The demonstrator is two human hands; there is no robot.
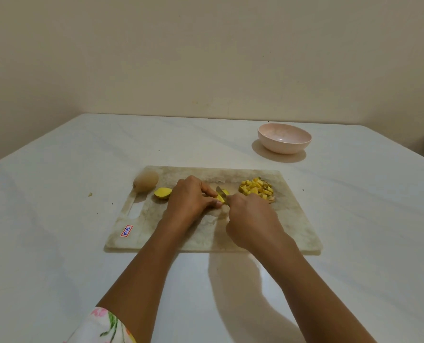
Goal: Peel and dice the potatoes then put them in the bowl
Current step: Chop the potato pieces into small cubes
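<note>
We count one pale pink round bowl and one worn whitish rectangular cutting board, both on one white surface. Of potato we count four lots: one whole unpeeled tan potato, one peeled yellow potato half, one yellow potato piece, and one heap of yellow potato dice, whose cubes are too many and too small for us to number singly. We see one steel knife, only its blade showing, one red-bordered white label, one floral sleeve, and two bare grips, the left grip and the right grip.
</note>
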